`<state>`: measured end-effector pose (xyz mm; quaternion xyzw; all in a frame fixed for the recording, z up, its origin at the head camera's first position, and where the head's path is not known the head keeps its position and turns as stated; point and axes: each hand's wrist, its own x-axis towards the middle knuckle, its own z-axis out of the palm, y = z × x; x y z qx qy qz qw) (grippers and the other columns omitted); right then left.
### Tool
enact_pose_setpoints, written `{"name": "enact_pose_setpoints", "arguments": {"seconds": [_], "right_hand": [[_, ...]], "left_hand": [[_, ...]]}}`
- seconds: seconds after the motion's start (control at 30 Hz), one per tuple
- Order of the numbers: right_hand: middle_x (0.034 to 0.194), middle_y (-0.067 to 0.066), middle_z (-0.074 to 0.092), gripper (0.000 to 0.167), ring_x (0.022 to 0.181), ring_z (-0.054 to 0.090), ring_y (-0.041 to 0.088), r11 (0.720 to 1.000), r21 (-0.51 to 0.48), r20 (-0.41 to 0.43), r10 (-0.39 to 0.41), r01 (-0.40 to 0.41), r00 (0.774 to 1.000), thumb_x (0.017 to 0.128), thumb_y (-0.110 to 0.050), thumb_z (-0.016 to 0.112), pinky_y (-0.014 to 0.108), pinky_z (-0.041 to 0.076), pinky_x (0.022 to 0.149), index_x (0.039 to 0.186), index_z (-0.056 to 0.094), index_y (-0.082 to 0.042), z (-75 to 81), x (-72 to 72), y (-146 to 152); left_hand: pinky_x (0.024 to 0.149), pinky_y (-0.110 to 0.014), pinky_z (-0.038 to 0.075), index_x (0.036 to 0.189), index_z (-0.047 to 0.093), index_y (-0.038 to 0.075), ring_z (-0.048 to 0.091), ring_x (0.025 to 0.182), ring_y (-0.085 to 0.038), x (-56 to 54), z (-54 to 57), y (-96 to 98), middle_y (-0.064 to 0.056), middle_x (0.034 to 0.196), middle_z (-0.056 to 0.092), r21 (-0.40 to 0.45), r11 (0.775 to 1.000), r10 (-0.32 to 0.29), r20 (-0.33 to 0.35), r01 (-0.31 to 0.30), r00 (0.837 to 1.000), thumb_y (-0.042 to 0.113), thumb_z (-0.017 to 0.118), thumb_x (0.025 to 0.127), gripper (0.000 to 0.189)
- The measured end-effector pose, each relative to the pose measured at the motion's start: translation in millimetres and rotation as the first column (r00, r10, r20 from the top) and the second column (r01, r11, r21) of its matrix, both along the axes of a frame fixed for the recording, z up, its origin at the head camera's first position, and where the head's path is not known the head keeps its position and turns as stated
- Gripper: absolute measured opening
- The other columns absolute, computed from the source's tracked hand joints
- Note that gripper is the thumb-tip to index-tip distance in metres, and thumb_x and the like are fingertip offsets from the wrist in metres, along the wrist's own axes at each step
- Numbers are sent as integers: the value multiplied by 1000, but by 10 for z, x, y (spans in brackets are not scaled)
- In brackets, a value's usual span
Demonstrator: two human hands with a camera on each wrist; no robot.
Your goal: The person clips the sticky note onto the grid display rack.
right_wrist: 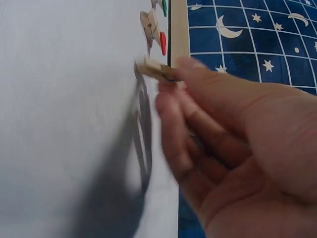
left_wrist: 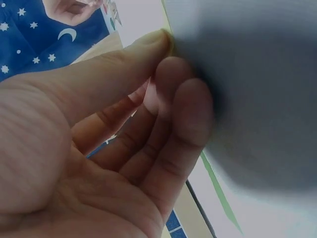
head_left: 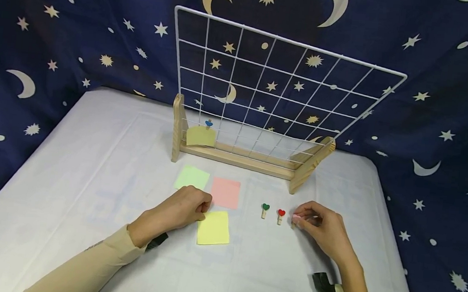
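Our left hand pinches the far left corner of the table's yellow note, while well to its right our right hand pinches a pink clip, wooden end towards us, the rack beyond.

The right hand hides part of the pink-heart wooden peg in its fingertips. The left hand hides a corner of the square yellow paper under its thumb, and a bit of the square green paper past its knuckles. The right wrist view blurs that peg.
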<state>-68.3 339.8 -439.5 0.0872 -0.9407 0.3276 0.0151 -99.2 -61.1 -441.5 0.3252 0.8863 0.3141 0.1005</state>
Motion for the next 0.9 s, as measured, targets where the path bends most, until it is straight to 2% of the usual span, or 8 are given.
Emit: {"name": "enact_pose_setpoints", "arguments": {"seconds": [0.13, 0.27, 0.47, 0.57, 0.9], "right_hand": [[90, -2, 78, 20, 78, 74, 9, 992, -123, -14, -13, 11, 1000, 88, -14, 87, 19, 59, 71, 105, 77, -14, 21, -2, -26], [91, 0, 79, 17, 79, 74, 7, 981, -195, -64, -33, 20, 997, 87, -11, 87, 17, 58, 73, 102, 80, -14, 47, 11, -68], [98, 11, 79, 21, 87, 74, 10, 940, -337, -93, 14, -44, 996, 87, 2, 83, 19, 60, 75, 105, 79, -8, 45, 0, -174], [100, 13, 78, 23, 90, 72, 11, 935, -348, -105, 41, -75, 994, 87, 5, 82, 20, 60, 76, 106, 79, -6, 51, -7, -216], [96, 1, 79, 20, 87, 72, 9, 961, -265, -171, 36, -81, 985, 88, -3, 84, 17, 58, 80, 103, 79, -15, 124, -107, -404]], "left_hand": [[59, -21, 36, 72, 61, 11, 41, 61, -6, 5, 3, -12, 8, 61, 44, 6, 1000, -8, -41, 8, 999, -9, 82, 81, 30], [59, -20, 37, 69, 62, 11, 41, 62, -7, -13, 11, -6, 7, 63, 48, 23, 999, -22, -86, 24, 996, -15, 73, 81, 31], [61, -21, 42, 66, 64, 11, 47, 64, -8, -40, 6, 5, 5, 66, 59, 38, 999, -32, -130, 37, 991, -18, 65, 79, 31], [60, -20, 43, 69, 66, 11, 49, 64, -8, -54, 18, 12, 3, 69, 63, 40, 999, -25, -121, 31, 992, -16, 68, 82, 30], [64, -20, 47, 74, 70, 10, 56, 67, -8, -120, 58, 25, 2, 74, 68, 65, 998, -7, -177, 19, 984, -14, 70, 82, 26]]}}
